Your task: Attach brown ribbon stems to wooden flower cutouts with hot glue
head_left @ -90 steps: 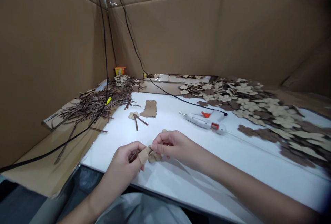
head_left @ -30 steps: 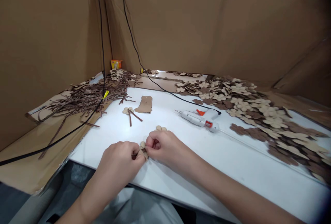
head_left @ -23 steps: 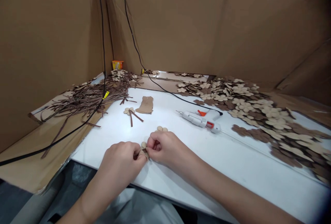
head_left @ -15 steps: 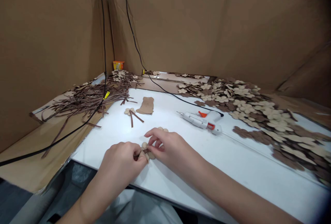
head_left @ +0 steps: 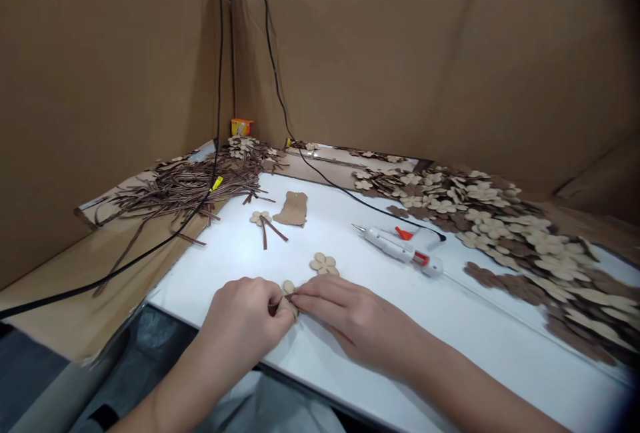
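My left hand (head_left: 250, 313) is closed in a pinch on a brown strip at a beige flower piece (head_left: 289, 288), near the front edge of the white board. From the right, my right hand (head_left: 350, 313) presses its closed fingers on the same strip and flower, which they partly cover. Just beyond my right fingers lies another beige flower (head_left: 324, 263). A flower with two brown strips (head_left: 261, 218) rests farther back, beside a torn piece of brown cardboard (head_left: 293, 209).
A white glue gun (head_left: 397, 246) lies right of centre, its cord crossing the board. Brown strips (head_left: 185, 186) are heaped at the back left. Beige and brown flower pieces (head_left: 480, 213) spread over the right. A black cable (head_left: 150, 250) hangs across the left.
My right hand's fingers have come together and flattened down onto the strip, uncovering the loose flower behind. The view has shifted slightly, so things appear farther right.
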A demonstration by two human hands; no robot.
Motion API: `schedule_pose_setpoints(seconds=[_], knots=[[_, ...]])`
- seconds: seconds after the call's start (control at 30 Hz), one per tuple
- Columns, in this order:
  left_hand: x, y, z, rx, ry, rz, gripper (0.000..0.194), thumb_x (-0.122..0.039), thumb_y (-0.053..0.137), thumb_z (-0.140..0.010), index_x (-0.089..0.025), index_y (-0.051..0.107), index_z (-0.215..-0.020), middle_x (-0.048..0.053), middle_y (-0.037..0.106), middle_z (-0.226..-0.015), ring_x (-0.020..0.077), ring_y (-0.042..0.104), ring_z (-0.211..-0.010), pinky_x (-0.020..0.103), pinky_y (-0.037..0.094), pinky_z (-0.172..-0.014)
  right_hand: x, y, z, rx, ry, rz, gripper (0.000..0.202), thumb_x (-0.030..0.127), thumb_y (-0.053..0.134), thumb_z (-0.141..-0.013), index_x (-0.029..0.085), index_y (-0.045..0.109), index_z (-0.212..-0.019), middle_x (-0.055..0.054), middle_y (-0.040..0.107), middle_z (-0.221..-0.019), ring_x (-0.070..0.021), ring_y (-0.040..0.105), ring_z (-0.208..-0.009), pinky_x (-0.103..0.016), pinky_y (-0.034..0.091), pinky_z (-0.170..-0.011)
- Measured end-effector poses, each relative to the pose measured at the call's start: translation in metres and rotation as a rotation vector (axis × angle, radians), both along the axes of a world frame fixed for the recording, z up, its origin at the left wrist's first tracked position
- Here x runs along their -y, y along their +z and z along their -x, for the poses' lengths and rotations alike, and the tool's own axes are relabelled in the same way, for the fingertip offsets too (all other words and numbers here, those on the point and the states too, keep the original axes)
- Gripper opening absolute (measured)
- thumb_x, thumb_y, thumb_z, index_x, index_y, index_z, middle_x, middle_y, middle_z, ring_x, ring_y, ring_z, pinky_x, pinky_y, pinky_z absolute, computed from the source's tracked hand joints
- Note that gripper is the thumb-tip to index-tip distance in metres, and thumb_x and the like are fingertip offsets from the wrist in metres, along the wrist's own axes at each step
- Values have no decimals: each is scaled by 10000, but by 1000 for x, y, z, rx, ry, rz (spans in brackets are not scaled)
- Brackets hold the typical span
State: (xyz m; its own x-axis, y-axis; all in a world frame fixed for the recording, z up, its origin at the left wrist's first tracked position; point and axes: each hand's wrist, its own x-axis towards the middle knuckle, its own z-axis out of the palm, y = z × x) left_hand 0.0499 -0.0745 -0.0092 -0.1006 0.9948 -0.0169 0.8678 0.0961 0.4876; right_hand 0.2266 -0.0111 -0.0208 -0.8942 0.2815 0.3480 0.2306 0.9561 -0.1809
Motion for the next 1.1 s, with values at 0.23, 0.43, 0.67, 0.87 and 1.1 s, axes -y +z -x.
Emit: schedule_pose_setpoints(seconds=[0.23,0.43,0.67,0.87,1.1], knots=[[0,2,0,23,13,17,220,-255,451,-691,-186,415,-485,-25,408,-470,118,309,-484,243,161,-514,-4,0,1,5,22,-48,326,65,386,-869,144,586,-1114,-98,637,-1052,-180,581,-968,-300,503,-823],[-2,0,3,24,-10,4,262,-285,461,-695,-180,383,-468,-32,338,-450,111,253,-467,253,143,-498,-9,-2,3,6,126,-223,309,62,385,-876,109,568,-1121,-83,642,-1111,-189,560,-1039,-327,471,-920],[-3,-3,7,29,-71,-1,278,-293,464,-699,-175,378,-462,-39,297,-448,105,234,-471,246,143,-471,-4,2,3,81,92,-227,294,88,366,-896,117,584,-1092,-62,663,-1077,-186,571,-1024,-332,487,-899],[-3,22,42,242,-386,280,181,-322,517,-731,-168,609,-703,-54,398,-559,96,349,-520,186,242,-463,-1,3,1,112,72,-204,322,104,350,-910,132,570,-1144,-60,635,-1146,-177,559,-1059,-325,465,-932],[-15,45,53,112,-229,136,359,-460,444,-812,-215,631,-995,7,626,-874,147,537,-680,201,364,-609,2,1,-2,87,68,-217,360,59,355,-884,120,572,-1165,-84,636,-1144,-187,557,-1075,-335,464,-942]])
